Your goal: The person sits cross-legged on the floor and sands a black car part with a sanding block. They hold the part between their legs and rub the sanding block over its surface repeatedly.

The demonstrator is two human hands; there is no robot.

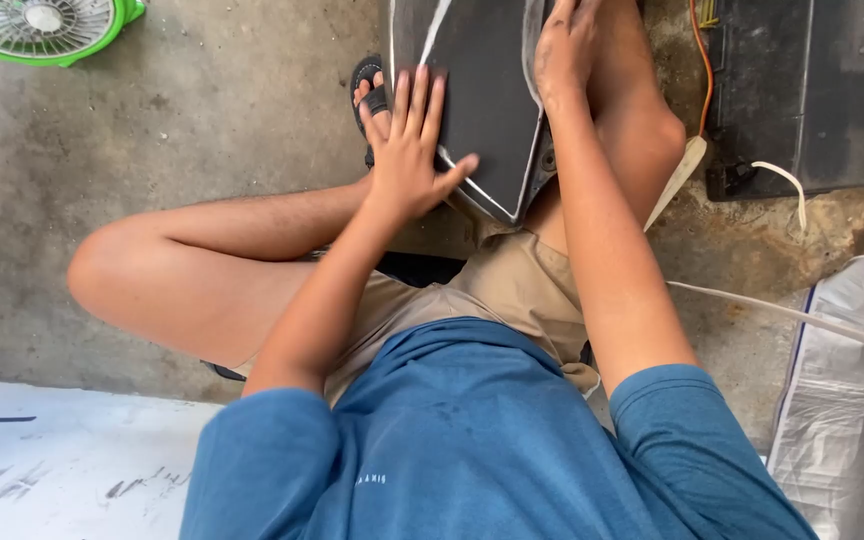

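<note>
A: What sits nearest the person?
B: Their knees, and a dark panel point(482, 95) propped between them over the concrete floor point(202, 120).
A: The left hand point(407, 150)?
B: Flat on the panel's left edge, fingers spread, gripping nothing.
A: And the right hand point(562, 50)?
B: On the panel's right edge; whether its fingers clasp it cannot be told.
A: Farther off?
B: A green fan point(42, 28).

Rough grey concrete floor point(202, 110): green round plastic fan point(42, 25) far left of hands; black flat mat point(812, 90) right; white plastic sheet point(842, 420) near right.
</note>
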